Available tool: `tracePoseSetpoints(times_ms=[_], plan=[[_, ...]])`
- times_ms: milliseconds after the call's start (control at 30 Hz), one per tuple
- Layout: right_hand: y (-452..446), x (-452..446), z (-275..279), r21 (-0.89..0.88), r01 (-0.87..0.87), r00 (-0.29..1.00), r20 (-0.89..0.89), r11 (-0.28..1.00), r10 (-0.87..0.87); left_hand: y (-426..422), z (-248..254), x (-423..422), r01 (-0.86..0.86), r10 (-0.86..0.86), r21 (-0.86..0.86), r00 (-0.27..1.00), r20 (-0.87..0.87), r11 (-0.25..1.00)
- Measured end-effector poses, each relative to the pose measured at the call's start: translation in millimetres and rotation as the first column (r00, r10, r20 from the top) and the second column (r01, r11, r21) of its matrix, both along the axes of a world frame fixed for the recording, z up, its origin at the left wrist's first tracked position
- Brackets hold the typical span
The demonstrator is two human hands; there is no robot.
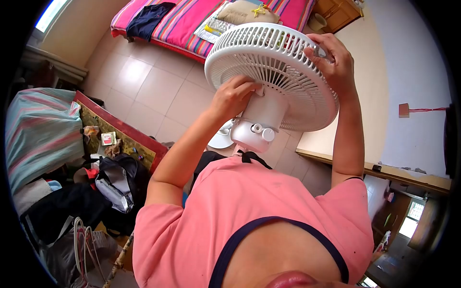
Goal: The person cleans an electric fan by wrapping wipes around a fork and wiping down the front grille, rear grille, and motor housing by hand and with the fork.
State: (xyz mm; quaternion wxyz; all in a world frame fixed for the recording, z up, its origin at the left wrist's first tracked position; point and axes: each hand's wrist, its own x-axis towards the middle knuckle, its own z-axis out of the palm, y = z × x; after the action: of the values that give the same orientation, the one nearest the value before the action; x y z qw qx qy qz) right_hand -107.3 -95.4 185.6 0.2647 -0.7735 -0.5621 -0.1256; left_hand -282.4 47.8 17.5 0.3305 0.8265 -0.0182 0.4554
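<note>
A white electric fan [261, 108] stands in front of my body, its slatted back guard and motor housing turned toward me. My left hand [235, 98] is closed against the top of the motor housing, where it meets the guard. A small pale piece [260, 90] shows at its fingertips, but I cannot tell what it is. My right hand [332, 60] curls round the right rim of the fan guard [307, 62], fingers over the outer edge. Below the housing, part of the fan's round white base [221, 139] shows on the floor.
A bed with a pink striped cover [177, 29] holds dark clothing [149, 20] and folded items [245, 12]. At left are a red-edged board [120, 125], a striped cloth [45, 129] and an open bag [117, 182]. A wooden cabinet [338, 17] stands behind the fan.
</note>
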Motion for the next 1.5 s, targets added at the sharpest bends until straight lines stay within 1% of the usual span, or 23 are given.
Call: tracePoseSetpoints(times_ms=[33, 100, 167, 233, 267, 300, 400, 467, 500, 600, 667, 700, 767, 833, 900, 933, 1000, 1033, 1100, 1233, 1333, 1467, 1500], plan=[[0.8, -1.4, 1.0, 0.005, -0.006, 1.0, -0.002, 1.0, 0.006, 0.4, 4.1, -1.0, -0.018, 0.018, 0.009, 1.0, 0.014, 1.0], [2.6, -2.0, 2.9, 0.013, -0.009, 1.0, 0.002, 1.0, 0.009, 3.5, 17.3, 4.1, -0.155, 0.169, -0.094, 0.971, 0.168, 0.983], [2.6, -2.7, 3.7, 0.009, 0.024, 0.995, -0.096, 1.0, -0.023, 6.9, 23.7, 4.5, -0.204, 0.217, -0.078, 0.955, 0.205, 0.976], [1.8, -1.5, 2.8, 0.007, 0.027, 0.992, -0.127, 1.0, -0.025, 4.8, 10.8, 6.0, -0.163, 0.166, -0.026, 0.974, 0.152, 0.986], [1.9, -1.3, 1.9, 0.016, 0.039, 0.985, -0.167, 0.999, -0.036, 1.4, -1.4, 3.9, -0.071, 0.07, 0.005, 0.996, 0.062, 0.997], [1.6, -2.2, 1.3, 0.006, 0.033, 0.985, -0.171, 0.999, -0.031, -2.8, -4.4, 2.6, -0.016, 0.017, -0.037, 0.999, 0.028, 0.999], [2.6, -3.7, 2.9, 0.015, 0.027, 0.983, -0.184, 1.0, -0.024, 5.4, -7.6, -2.0, 0.02, -0.02, -0.02, 1.0, 0.0, 1.0], [5.3, -5.0, 4.0, 0.012, 0.026, 0.986, -0.165, 1.0, -0.024, 13.9, -2.5, -3.3, -0.167, 0.188, -0.166, 0.975, 0.121, 0.972], [6.1, -5.9, 3.5, 0.008, 0.026, 0.985, -0.168, 1.0, -0.024, 20.8, 7.1, -4.5, -0.248, 0.271, -0.152, 0.95, 0.158, 0.957], [8.5, -8.5, 6.1, 0.011, 0.029, 0.983, -0.181, 1.0, -0.026, 19.3, 5.3, 2.4, -0.249, 0.301, -0.244, 0.931, 0.207, 0.937], [9.2, -12.0, 7.5, 0.027, 0.019, 0.978, -0.208, 0.999, -0.013, 18.5, -5.4, 4.3, -0.244, 0.251, -0.064, 0.947, 0.202, 0.968], [8.8, -12.9, 5.9, 0.02, 0.016, 0.977, -0.213, 1.0, -0.012, 15.9, -7.8, 1.5, -0.246, 0.255, -0.069, 0.947, 0.196, 0.967], [6.5, -9.6, 5.5, 0.048, 0.011, 0.965, -0.26, 0.999, 0.002, 5.9, -9.3, -3.3, -0.186, 0.179, 0.098, 0.98, 0.082, 0.978], [7.5, -10.3, 5.6, 0.045, 0.026, 0.965, -0.262, 0.999, -0.014, 1.5, -14.6, -5.2, -0.217, 0.213, 0.091, 0.976, 0.052, 0.972], [7.7, -12.5, 4.4, 0.034, 0.042, 0.963, -0.269, 0.999, -0.031, 1.1, -18.4, -6.5, -0.168, 0.168, -0.005, 0.986, 0.02, 0.986], [7.4, -12.9, 4.4, 0.033, 0.037, 0.963, -0.267, 0.999, -0.027, 0.8, -18.6, -7.0, -0.17, 0.17, -0.01, 0.985, 0.021, 0.985], [8.4, -14.1, 6.4, 0.031, 0.03, 0.965, -0.261, 0.999, -0.021, 2.7, -13.0, -5.5, -0.215, 0.258, -0.248, 0.954, 0.156, 0.945], [9.0, -17.2, 7.1, 0.034, 0.031, 0.962, -0.272, 0.999, -0.021, 11.2, -8.8, -5.1, -0.266, 0.302, -0.182, 0.929, 0.214, 0.947], [9.7, -19.9, 9.6, 0.027, 0.033, 0.959, -0.283, 0.999, -0.024, 17.2, -2.8, -8.0, -0.368, 0.369, -0.044, 0.907, 0.201, 0.929], [10.4, -22.6, 10.1, -0.002, 0.039, 0.97, -0.239, 0.999, -0.038, 8.0, -11.9, -6.3, -0.366, 0.378, -0.094, 0.895, 0.236, 0.926], [10.1, -23.3, 11.0, -0.009, 0.036, 0.969, -0.246, 0.999, -0.037, -4.2, -26.5, -9.9, -0.134, 0.15, -0.137, 0.982, 0.118, 0.982], [4.7, -21.1, 10.6, -0.015, 0.035, 0.956, -0.29, 0.999, -0.038, 5.2, -33.2, -16.7, -0.11, 0.12, -0.129, 0.99, 0.075, 0.986], [5.7, -22.3, 11.1, -0.015, 0.032, 0.957, -0.289, 0.999, -0.035, 8.4, -27.5, -16.3, -0.176, 0.2, -0.174, 0.971, 0.128, 0.969]])
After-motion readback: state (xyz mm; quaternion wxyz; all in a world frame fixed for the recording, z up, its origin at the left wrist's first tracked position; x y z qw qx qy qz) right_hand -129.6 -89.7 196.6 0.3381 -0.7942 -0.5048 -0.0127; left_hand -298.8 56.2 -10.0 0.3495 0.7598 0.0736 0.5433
